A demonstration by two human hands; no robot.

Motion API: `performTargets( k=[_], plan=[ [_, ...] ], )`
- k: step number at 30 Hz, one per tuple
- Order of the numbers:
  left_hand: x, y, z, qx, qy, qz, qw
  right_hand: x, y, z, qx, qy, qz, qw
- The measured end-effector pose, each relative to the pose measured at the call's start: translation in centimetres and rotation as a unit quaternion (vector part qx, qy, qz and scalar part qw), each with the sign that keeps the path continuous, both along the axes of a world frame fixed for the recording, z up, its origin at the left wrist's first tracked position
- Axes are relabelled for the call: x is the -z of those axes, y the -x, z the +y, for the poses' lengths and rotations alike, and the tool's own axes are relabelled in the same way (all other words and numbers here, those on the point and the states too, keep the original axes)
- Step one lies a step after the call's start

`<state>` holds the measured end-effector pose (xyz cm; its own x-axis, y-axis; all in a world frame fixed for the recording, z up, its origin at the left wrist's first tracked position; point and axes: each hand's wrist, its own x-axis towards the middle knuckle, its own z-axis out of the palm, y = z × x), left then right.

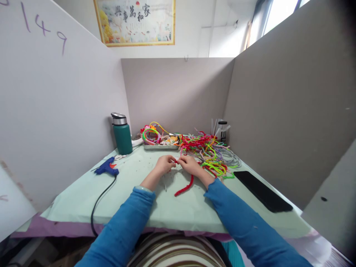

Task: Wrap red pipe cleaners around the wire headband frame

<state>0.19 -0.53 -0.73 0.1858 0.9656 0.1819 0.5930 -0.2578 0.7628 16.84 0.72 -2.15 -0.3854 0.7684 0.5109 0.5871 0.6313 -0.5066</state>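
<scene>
A red pipe cleaner (185,187) is being pinched at its upper end by the fingertips of the left hand (166,163) and the right hand (190,165), both closed on it above the green table cover (139,207). Its free length is being left trailing toward the body, seemingly clear of the fingers. A pile of coloured pipe cleaners (211,150) is being kept just beside the right hand, probably for reach, and the blue glue gun (106,168) well apart on the left.
</scene>
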Motion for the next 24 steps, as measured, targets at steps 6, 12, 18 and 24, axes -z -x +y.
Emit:
performTargets(
  k=[6, 12, 18, 24],
  plan=[
    [0.2, 0.2, 0.3, -0.007, -0.049, 0.059, 0.997, -0.1, 0.0, 0.0, 0.002, -0.002, -0.010, 1.000],
    [-0.5, 0.2, -0.4, 0.014, -0.078, 0.113, 0.990, 0.0, -0.1, 0.1, 0.003, -0.001, -0.015, 1.000],
    [-1.0, 0.0, -1.2, 0.006, -0.124, 0.212, 0.969, 0.0, 0.0, 0.0, 0.010, -0.005, -0.026, 1.000],
    [-1.1, 0.0, -1.7, -0.005, -0.130, 0.278, 0.952, 0.2, 0.2, -0.2, 0.001, -0.017, -0.062, 0.998]
  ],
)
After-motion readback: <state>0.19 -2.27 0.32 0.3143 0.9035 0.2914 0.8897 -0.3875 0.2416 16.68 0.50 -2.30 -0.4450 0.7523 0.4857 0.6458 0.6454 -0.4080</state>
